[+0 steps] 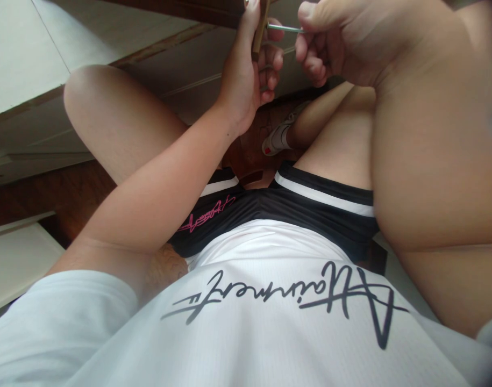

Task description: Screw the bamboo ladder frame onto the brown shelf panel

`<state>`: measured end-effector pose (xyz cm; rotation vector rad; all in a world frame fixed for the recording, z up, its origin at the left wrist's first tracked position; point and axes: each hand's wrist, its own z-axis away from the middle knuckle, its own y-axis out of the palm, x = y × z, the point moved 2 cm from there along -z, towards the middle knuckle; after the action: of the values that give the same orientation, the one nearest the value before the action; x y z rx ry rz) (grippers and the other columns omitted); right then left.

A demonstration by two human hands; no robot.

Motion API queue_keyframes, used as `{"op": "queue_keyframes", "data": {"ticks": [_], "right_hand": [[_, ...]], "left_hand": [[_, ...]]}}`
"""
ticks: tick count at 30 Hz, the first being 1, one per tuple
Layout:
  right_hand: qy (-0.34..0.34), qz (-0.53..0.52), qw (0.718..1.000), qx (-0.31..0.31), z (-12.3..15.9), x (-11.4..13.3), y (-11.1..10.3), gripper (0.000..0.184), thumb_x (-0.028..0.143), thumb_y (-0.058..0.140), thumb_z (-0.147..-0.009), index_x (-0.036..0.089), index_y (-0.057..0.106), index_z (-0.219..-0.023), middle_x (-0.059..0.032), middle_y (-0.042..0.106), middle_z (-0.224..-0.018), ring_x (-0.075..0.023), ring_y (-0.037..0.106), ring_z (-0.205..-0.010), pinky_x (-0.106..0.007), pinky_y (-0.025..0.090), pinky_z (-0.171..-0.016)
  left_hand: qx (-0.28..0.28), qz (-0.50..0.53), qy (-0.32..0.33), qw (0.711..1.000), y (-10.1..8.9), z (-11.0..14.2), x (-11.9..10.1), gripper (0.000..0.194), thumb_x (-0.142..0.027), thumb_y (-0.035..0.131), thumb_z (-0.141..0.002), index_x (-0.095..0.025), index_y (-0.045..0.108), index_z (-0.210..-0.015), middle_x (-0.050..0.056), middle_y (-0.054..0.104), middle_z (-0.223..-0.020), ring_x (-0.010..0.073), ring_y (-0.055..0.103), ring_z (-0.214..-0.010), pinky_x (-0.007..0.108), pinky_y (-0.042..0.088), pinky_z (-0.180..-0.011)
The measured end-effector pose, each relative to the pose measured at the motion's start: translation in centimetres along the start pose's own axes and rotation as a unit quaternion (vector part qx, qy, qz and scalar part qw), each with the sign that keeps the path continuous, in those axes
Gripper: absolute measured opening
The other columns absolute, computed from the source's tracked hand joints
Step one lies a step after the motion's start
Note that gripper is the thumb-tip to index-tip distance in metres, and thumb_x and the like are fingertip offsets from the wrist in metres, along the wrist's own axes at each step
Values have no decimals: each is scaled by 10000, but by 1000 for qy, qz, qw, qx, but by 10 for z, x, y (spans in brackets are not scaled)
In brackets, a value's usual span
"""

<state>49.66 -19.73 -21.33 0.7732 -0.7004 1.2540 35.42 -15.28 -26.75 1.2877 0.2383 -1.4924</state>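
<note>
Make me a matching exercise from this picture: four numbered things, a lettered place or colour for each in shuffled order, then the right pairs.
Things
1. Brown piece
2. Thin metal rod
3. Shorts
4. Shirt

Places or colours
A. Mainly black
B. Held in the right hand
C. Mainly white
D. Held in the left hand

Right pairs: 1-D, 2-B, 3-A, 4-C

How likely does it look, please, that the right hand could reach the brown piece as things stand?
Probably yes: only a small gap separates the right hand from the brown piece, crossed by the thin metal rod its fingers appear to hold, though the left hand grips the piece.
</note>
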Motion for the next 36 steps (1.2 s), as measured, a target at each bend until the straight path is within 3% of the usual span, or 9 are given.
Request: {"op": "queue_keyframes", "data": {"ticks": [3,8,15,18,23,26,30,33,36], "right_hand": [[-69,78,994,15,0,2,2,347,121,504,-988,120,555,-644,24,565,-548,-65,539,-449,-149,469,-401],[-134,216,967,-14,7,5,5,352,133,493,-982,114,625,-656,45,520,-476,-22,488,-426,-91,394,-407],[-219,308,926,-20,10,8,2,300,78,523,-939,95,691,-690,92,496,-442,44,411,-394,-22,285,-422],[-246,330,911,-36,9,7,1,244,67,569,-909,113,735,-737,99,506,-459,56,412,-425,3,259,-422],[-184,252,950,-28,3,2,5,348,169,521,-983,116,702,-691,85,488,-413,17,393,-345,-61,311,-364],[-180,192,965,-19,-7,-5,4,373,218,537,-995,88,689,-680,40,514,-420,-26,416,-333,-130,326,-339],[-160,129,979,1,-22,-14,-1,373,277,537,-995,80,653,-700,-5,535,-442,-85,439,-343,-195,327,-329],[-101,85,991,20,-31,-17,-2,401,315,449,-1027,119,576,-701,-11,531,-470,-107,453,-366,-221,358,-364],[-50,59,997,32,-35,-19,0,439,372,381,-1035,140,554,-705,-8,503,-480,-115,437,-400,-232,359,-403]], "left_hand": [[-9,-19,-8,1000,0,-1,0,519,-701,335,-947,-236,541,-841,-9,476,-672,103,339,-506,255,177,-449],[-27,-36,-8,999,0,0,-1,657,-857,316,-852,-234,522,-837,-9,485,-681,111,344,-526,262,207,-451],[-20,-36,-4,999,1,0,-1,621,-820,303,-880,-240,515,-814,-1,448,-686,107,317,-517,273,177,-467],[-12,-33,-7,999,-1,-1,0,532,-725,314,-927,-250,514,-795,5,465,-680,124,299,-521,294,164,-471],[-2,-42,-11,999,-3,-2,-2,564,-768,318,-898,-255,514,-773,6,449,-676,123,297,-525,294,147,-489],[18,-64,-32,997,-4,-1,-4,575,-701,226,-949,-255,513,-728,26,459,-669,126,320,-540,292,153,-501],[38,-114,-49,991,-13,-3,-2,646,-767,140,-916,-305,562,-756,42,540,-683,146,347,-559,320,175,-489],[3,-171,-102,980,-27,0,-2,719,-849,167,-864,-301,633,-832,50,621,-708,151,431,-542,326,202,-465],[-41,-264,-128,955,-38,27,-19,840,-920,252,-797,-212,705,-810,87,610,-681,116,422,-427,293,181,-426]]}}
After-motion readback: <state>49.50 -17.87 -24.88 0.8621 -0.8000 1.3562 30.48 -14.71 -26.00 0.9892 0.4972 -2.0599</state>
